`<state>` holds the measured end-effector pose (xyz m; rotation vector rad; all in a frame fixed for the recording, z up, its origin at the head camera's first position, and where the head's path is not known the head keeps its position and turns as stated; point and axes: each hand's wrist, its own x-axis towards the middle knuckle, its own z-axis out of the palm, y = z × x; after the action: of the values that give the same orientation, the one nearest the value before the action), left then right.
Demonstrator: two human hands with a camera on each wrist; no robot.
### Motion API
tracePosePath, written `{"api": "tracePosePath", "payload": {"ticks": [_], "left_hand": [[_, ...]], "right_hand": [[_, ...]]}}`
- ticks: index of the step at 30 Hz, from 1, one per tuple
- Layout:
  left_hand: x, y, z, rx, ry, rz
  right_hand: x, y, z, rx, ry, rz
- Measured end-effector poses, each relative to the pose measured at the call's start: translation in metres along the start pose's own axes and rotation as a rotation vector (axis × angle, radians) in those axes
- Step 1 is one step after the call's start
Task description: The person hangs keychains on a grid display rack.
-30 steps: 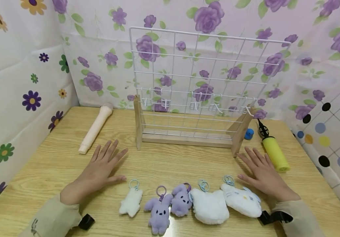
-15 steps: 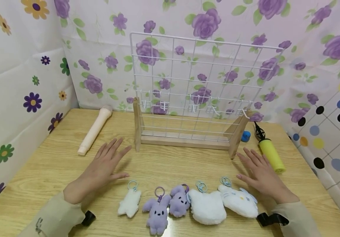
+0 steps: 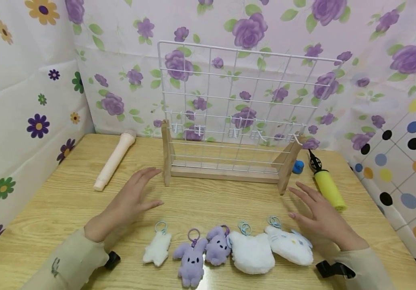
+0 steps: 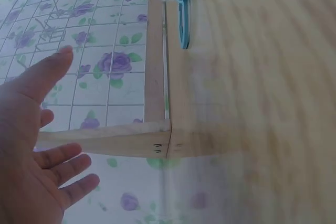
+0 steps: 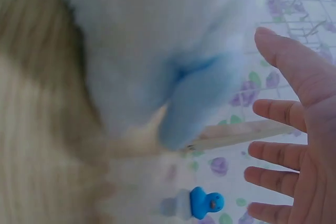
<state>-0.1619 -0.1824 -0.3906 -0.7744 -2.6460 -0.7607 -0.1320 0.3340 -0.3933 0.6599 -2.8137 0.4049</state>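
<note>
Fingers of our left hand [image 3: 126, 201] and right hand [image 3: 324, 217] stand apart; nearer us than their thumbs lie a white limbed plush charm [image 3: 158, 249] and blue-trimmed white plush cat head [image 3: 289, 246].

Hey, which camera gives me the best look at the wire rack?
The head view: it shows the wire rack whole, with nothing in front. The left wrist view shows it sideways, partly behind the left hand; the right wrist view catches only fragments around the right hand.

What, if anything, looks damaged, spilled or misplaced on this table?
Nothing looks spilled or damaged. Slightly odd: the large white plush and small white plush show no face, perhaps lying face-down, unlike the cat-faced plush.
</note>
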Motion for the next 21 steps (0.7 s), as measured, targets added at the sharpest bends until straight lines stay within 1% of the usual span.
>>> {"api": "tracePosePath", "payload": {"ticks": [3, 9, 12, 15, 21], "left_hand": [[0.006, 0.000, 0.001, -0.082, 0.048, -0.009], [0.018, -0.001, 0.006, -0.198, 0.168, -0.010], [0.024, -0.003, 0.009, -0.264, 0.223, -0.028], [0.029, -0.006, 0.013, -0.343, 0.253, -0.064], [0.037, -0.010, 0.018, -0.458, 0.271, -0.138]], "right_hand": [[0.000, -0.004, -0.005, 0.011, -0.003, -0.002], [0.001, -0.010, -0.011, 0.048, -0.010, -0.002], [0.003, -0.014, -0.012, 0.057, -0.005, -0.008], [0.004, -0.018, -0.014, 0.066, 0.000, -0.010], [0.005, -0.021, -0.015, 0.095, 0.008, -0.023]]}}
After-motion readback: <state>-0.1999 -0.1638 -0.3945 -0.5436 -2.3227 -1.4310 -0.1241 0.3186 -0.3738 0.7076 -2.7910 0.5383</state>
